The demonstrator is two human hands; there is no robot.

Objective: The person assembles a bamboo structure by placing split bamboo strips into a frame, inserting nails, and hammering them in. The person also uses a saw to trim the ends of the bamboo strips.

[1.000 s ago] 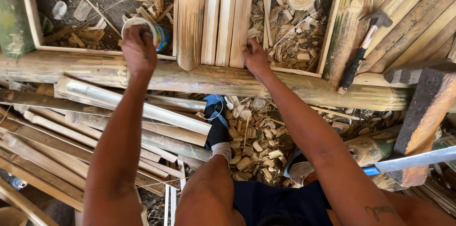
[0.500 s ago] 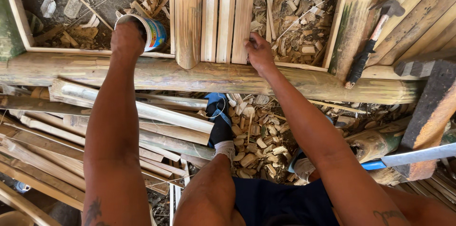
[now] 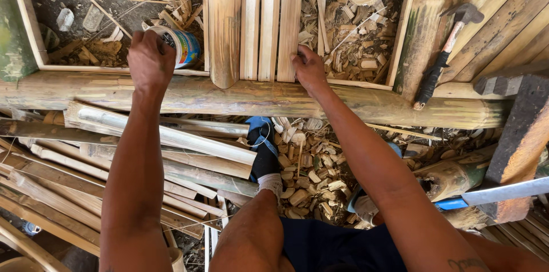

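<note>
Looking down, you see both of your arms reaching out over a thick bamboo pole [image 3: 240, 96] that lies flat across the view.

Your left hand [image 3: 150, 59] is curled over a small round can [image 3: 182, 47] with a blue side. The can sits just past the pole. Your knuckles hide most of it, so only its rim and one side show. You cannot tell if your fingers are clamped on the can or just resting on top.

Your right hand [image 3: 309, 68] lies on the pole, with its fingertips touching the bottom end of a flat bamboo slat [image 3: 290, 20]. The hand is loose, not closed on anything. This slat stands in a row with other pale slats [image 3: 260, 20] and one round bamboo piece [image 3: 223, 26]. Their tops are cut off by the top edge.

A hammer [image 3: 443, 55] with a black handle leans on the frame to the right, well apart from your hands. Nobody holds it.

Below the pole, long split bamboo strips [image 3: 154, 135] pile up on the left. Wood chips [image 3: 309, 175] cover the ground in the middle. Your foot in a blue sandal [image 3: 260, 135] rests there, partly hidden by your knee. A blue-and-grey thing [image 3: 497, 193] pokes in from the right edge, and you cannot make out what it is.
</note>
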